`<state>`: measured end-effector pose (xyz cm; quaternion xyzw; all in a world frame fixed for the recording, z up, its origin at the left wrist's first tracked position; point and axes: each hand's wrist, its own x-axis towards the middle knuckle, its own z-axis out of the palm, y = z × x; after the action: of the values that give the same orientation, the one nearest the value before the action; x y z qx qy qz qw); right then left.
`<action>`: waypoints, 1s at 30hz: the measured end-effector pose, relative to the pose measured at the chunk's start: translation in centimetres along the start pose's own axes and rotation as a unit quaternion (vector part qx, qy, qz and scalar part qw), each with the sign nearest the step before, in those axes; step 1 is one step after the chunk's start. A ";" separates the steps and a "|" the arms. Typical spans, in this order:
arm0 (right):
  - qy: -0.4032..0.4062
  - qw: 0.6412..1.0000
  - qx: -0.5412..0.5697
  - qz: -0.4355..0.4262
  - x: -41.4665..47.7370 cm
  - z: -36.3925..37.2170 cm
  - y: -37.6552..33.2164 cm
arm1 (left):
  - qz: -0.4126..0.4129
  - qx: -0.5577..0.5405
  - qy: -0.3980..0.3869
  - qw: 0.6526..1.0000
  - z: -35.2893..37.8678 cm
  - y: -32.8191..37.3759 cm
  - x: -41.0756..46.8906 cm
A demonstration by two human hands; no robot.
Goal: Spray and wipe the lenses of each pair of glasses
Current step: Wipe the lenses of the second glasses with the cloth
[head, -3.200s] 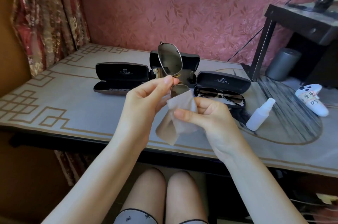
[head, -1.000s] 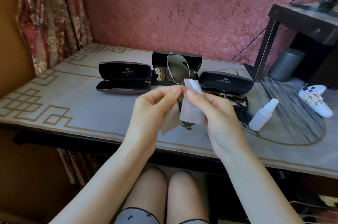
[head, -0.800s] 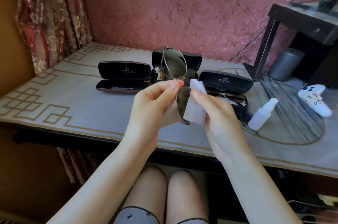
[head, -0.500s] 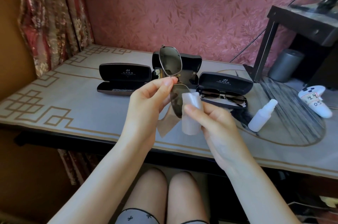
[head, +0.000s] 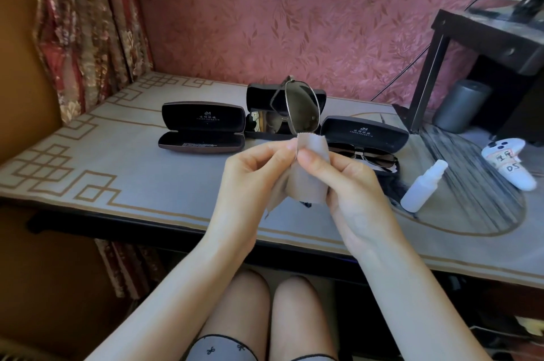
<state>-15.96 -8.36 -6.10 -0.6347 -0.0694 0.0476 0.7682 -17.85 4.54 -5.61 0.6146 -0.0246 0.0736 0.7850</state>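
Observation:
I hold a pair of metal-framed sunglasses (head: 300, 108) upright above the table. One dark lens sticks up free; the lower lens is wrapped in a beige cleaning cloth (head: 309, 175). My left hand (head: 253, 181) pinches the glasses at the cloth's top edge. My right hand (head: 350, 184) pinches the cloth around the lower lens. A second pair of sunglasses (head: 368, 156) lies in the right open case (head: 365, 132). A white spray bottle (head: 424, 186) lies on the table to the right.
An empty open black case (head: 203, 128) sits at the left, and a third open case (head: 259, 107) stands behind the held glasses. A white game controller (head: 509, 163), a grey cylinder (head: 459, 105) and a dark stand (head: 485, 36) are at the right. The table edge (head: 147, 219) runs in front.
My right hand has drawn the cloth up over the lower lens, meeting my left fingertips. The free lens has tilted a little to the right.

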 end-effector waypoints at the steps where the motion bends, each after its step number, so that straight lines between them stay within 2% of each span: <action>1: -0.003 1.000 -0.002 0.000 0.0 0.1 0.0 | -0.006 -0.001 -0.001 1.000 -0.1 0.0 0.0; 9: -0.037 0.997 -0.061 -0.001 -1.0 0.0 -0.1 | -0.026 -0.006 0.048 0.998 -0.2 -0.2 0.2; 13: -0.052 0.993 -0.105 0.010 -1.5 -0.7 0.1 | -0.023 -0.042 0.043 0.998 -0.5 -0.1 0.7; 19: -0.065 0.992 -0.110 0.003 -1.6 -1.2 0.0 | -0.011 -0.051 0.030 0.998 -0.6 0.1 0.9; 24: -0.042 0.995 -0.082 -0.031 -0.8 -0.4 -0.2 | -0.025 0.019 0.024 0.999 0.0 -0.4 0.1; 30: -0.004 0.995 -0.072 -0.063 -0.4 0.5 -0.1 | -0.020 -0.007 0.021 1.000 -0.1 -0.1 -0.1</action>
<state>-16.42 -7.98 -5.98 -0.6823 -0.1156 -0.0032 0.7219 -17.90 4.63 -5.71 0.6081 0.0037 0.0708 0.7907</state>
